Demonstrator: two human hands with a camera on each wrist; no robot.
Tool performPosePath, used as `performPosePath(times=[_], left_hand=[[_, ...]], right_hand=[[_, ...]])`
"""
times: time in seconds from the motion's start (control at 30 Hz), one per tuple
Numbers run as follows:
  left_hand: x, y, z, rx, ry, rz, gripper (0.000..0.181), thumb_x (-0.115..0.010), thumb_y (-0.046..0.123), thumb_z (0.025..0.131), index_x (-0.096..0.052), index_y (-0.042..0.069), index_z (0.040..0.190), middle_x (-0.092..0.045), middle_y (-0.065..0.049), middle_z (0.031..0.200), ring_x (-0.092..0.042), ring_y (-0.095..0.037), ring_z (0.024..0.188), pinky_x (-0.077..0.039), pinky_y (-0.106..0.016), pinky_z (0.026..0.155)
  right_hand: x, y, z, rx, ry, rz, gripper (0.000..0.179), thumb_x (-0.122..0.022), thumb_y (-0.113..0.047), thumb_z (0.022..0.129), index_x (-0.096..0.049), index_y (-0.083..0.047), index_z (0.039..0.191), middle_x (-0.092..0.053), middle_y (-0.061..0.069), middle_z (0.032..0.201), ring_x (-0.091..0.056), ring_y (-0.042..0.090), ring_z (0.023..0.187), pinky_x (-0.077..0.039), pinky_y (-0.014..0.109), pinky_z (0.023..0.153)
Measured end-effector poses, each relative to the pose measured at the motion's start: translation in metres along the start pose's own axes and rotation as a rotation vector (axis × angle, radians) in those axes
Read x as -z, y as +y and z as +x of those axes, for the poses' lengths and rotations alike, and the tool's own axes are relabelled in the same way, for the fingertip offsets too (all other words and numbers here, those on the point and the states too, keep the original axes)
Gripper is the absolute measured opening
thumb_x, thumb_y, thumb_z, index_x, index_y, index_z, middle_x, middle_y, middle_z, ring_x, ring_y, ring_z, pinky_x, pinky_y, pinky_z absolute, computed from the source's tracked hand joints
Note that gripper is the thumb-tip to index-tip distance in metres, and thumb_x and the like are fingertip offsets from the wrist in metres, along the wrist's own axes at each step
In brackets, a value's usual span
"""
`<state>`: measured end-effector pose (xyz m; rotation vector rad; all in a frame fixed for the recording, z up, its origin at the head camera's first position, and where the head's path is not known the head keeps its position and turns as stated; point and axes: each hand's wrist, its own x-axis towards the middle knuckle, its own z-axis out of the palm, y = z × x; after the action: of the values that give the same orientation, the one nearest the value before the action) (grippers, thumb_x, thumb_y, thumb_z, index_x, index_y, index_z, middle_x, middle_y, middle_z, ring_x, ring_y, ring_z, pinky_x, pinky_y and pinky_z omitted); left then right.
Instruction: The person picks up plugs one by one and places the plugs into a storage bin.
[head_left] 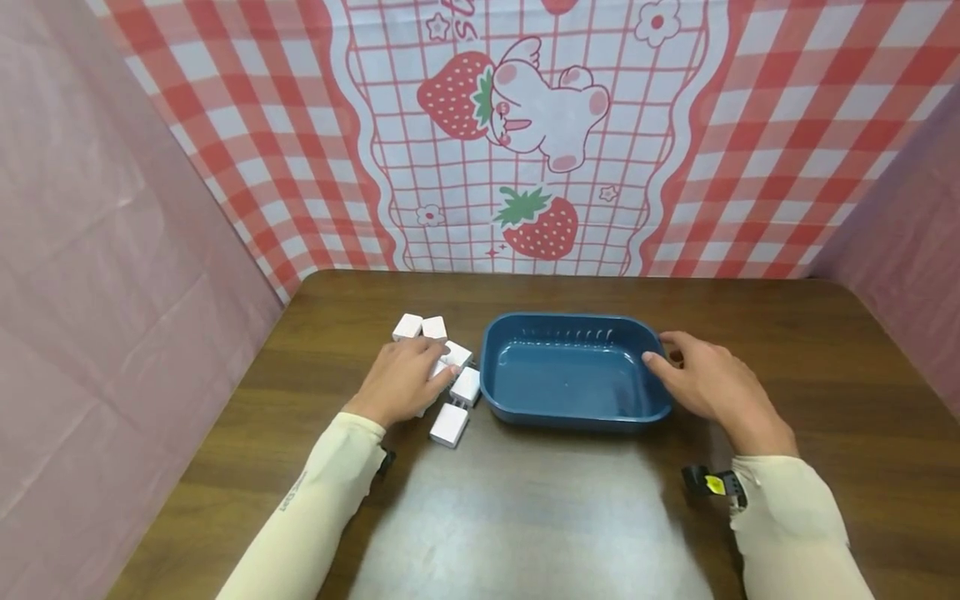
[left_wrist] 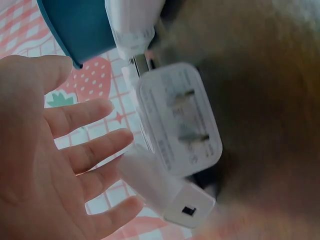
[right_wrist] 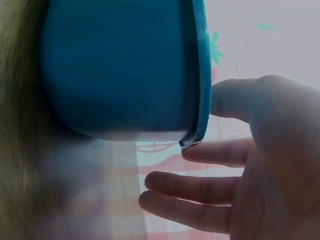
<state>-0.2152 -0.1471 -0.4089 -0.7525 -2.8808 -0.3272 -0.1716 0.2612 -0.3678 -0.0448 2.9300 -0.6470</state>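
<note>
Several white charger plugs [head_left: 448, 425] lie in a loose group on the left side of the table, just left of a blue plastic basin [head_left: 562, 379]. My left hand [head_left: 401, 379] is over the group, palm down, and hides some of them. In the left wrist view its fingers are spread beside a charger plug [left_wrist: 180, 120] with two metal prongs, and none is gripped. At the basin's right end, my right hand [head_left: 712, 383] holds the rim, thumb over the edge and index finger at the outer corner. The other fingers [right_wrist: 195, 187] extend free below the rim.
The brown wooden table [head_left: 525, 508] carries everything and ends at a red-and-white checked cloth [head_left: 277, 150] with strawberry prints behind it. Pink cloth [head_left: 127, 250] hangs at both sides. Nothing shows inside the basin.
</note>
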Motion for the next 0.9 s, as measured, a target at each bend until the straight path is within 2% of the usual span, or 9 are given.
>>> performPosePath(times=[0.13, 0.3, 0.47, 0.7, 0.8, 0.9], left_hand=[[-0.002, 0.009, -0.002, 0.013, -0.012, 0.015, 0.043, -0.053, 0.044, 0.1, -0.068, 0.012, 0.124, -0.058, -0.011, 0.139, -0.05, -0.029, 0.13, -0.033, -0.058, 0.106], [-0.006, 0.019, -0.004, 0.0, 0.033, 0.051, 0.034, -0.056, 0.041, 0.099, -0.072, 0.015, 0.113, -0.056, -0.012, 0.138, -0.046, -0.028, 0.131, -0.023, -0.065, 0.108], [-0.014, 0.025, -0.007, -0.006, 0.095, 0.103, 0.033, -0.06, 0.041, 0.095, -0.073, 0.013, 0.107, -0.057, -0.013, 0.134, -0.046, -0.03, 0.13, -0.023, -0.067, 0.108], [-0.02, 0.035, -0.01, 0.043, 0.115, 0.163, 0.038, -0.064, 0.046, 0.092, -0.074, 0.011, 0.105, -0.057, -0.015, 0.134, -0.044, -0.031, 0.131, -0.028, -0.067, 0.105], [-0.02, 0.039, -0.009, 0.064, 0.107, 0.189, 0.042, -0.064, 0.048, 0.091, -0.075, 0.009, 0.102, -0.056, -0.016, 0.134, -0.044, -0.031, 0.13, -0.03, -0.065, 0.104], [-0.02, 0.042, -0.006, 0.091, 0.064, 0.212, 0.049, -0.063, 0.053, 0.09, -0.076, 0.007, 0.102, -0.055, -0.017, 0.137, -0.043, -0.033, 0.131, -0.031, -0.062, 0.104]], right_hand=[[-0.002, 0.002, -0.002, -0.019, -0.006, -0.006, 0.082, -0.052, -0.057, 0.097, -0.033, 0.0, 0.153, -0.046, 0.033, 0.139, -0.05, 0.052, 0.115, -0.045, 0.069, 0.086], [-0.003, 0.003, -0.002, -0.038, -0.024, -0.02, 0.085, -0.053, -0.058, 0.096, -0.03, 0.0, 0.154, -0.046, 0.033, 0.138, -0.05, 0.053, 0.115, -0.046, 0.069, 0.085], [-0.005, 0.002, 0.002, -0.038, -0.057, -0.04, 0.084, -0.054, -0.057, 0.097, -0.032, 0.003, 0.152, -0.048, 0.035, 0.137, -0.051, 0.053, 0.114, -0.044, 0.071, 0.086], [-0.007, 0.003, 0.004, -0.037, -0.077, -0.053, 0.086, -0.054, -0.057, 0.096, -0.033, 0.005, 0.151, -0.047, 0.036, 0.137, -0.049, 0.055, 0.117, -0.041, 0.073, 0.087], [-0.007, 0.004, 0.003, -0.043, -0.078, -0.054, 0.087, -0.054, -0.057, 0.096, -0.032, 0.005, 0.151, -0.044, 0.037, 0.14, -0.047, 0.056, 0.118, -0.041, 0.074, 0.088], [-0.007, 0.005, 0.002, -0.046, -0.077, -0.053, 0.088, -0.054, -0.058, 0.095, -0.031, 0.005, 0.152, -0.042, 0.036, 0.143, -0.046, 0.057, 0.119, -0.04, 0.074, 0.088]])
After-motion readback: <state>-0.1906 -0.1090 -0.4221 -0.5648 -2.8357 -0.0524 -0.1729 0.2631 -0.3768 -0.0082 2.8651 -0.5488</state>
